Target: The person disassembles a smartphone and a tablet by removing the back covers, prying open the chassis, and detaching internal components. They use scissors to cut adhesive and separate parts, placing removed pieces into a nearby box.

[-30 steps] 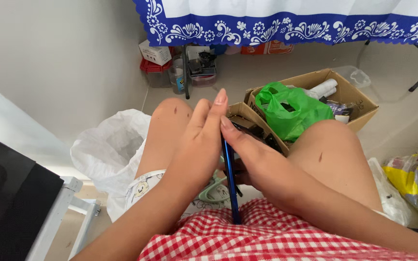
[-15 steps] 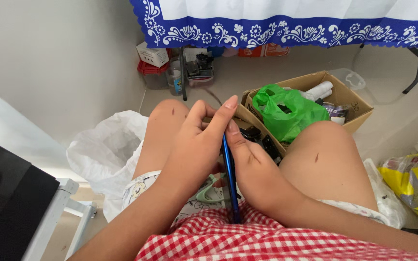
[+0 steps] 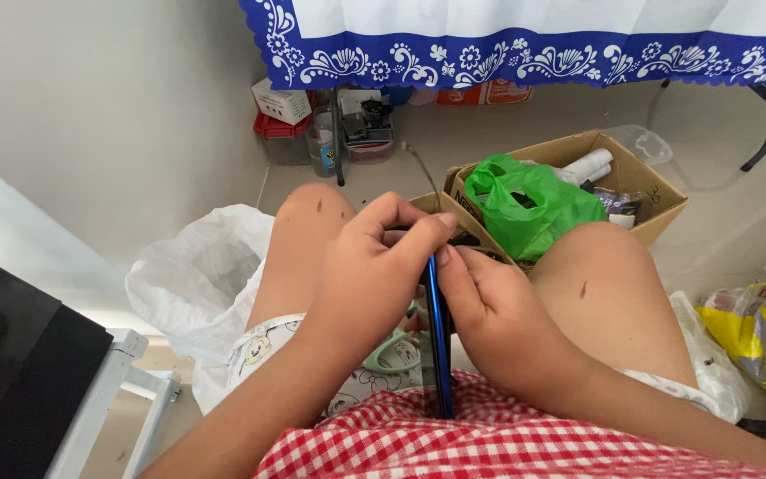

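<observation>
Fingers curled since before, both hands (image 3: pixel 427 293) grip upright blue phone (image 3: pixel 438 337), edge-on.

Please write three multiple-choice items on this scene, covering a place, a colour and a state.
1. Where does the green plastic bag lie?
A. in the cardboard box
B. on the white bag
C. on a table

2. What colour is the edge of the thin flat device held edge-up?
A. red
B. blue
C. yellow

3. How is the device held?
A. by the left hand alone
B. lying loose on the lap
C. between both hands, the right hand too

Answers: 1 A, the bag sits inside the box; 2 B, its rim shows blue; 3 C, a hand presses each side.
</observation>
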